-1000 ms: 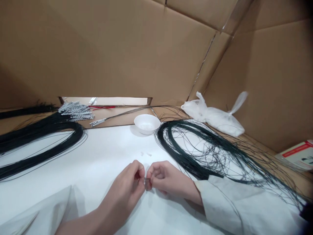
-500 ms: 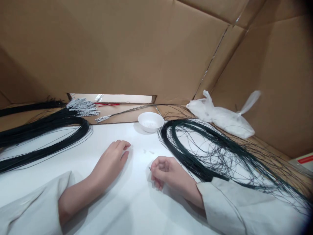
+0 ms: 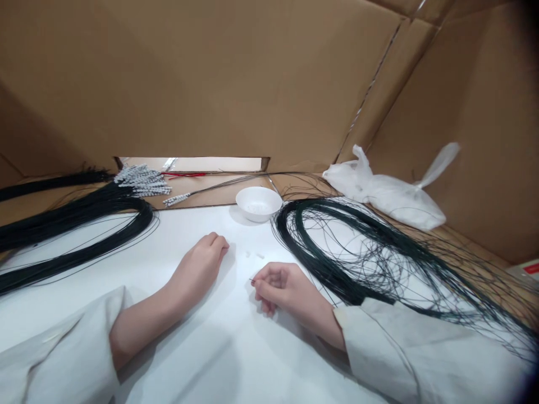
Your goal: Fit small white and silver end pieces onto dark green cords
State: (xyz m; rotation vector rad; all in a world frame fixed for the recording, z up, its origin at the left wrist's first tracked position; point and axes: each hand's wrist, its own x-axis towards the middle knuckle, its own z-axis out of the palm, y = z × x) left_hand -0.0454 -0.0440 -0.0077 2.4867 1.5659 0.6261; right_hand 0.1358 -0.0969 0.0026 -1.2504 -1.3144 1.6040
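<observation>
One right hand (image 3: 290, 286), pinching thin dark wire tips (image 3: 252, 281); one left hand (image 3: 200, 266), now parted leftward from it, loosely curled, contents unclear.

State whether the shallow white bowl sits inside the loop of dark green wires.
No, the bowl stands on the white tabletop, outside the loop, beside its rounded end.

White bowl (image 3: 258, 205) at centre; white bench (image 3: 189, 348); brown cardboard (image 3: 189, 84) above; black strands (image 3: 84, 252) at left, with white-and-grey speckled tips (image 3: 141, 180); dark green-black strands (image 3: 320, 264) at right.
</observation>
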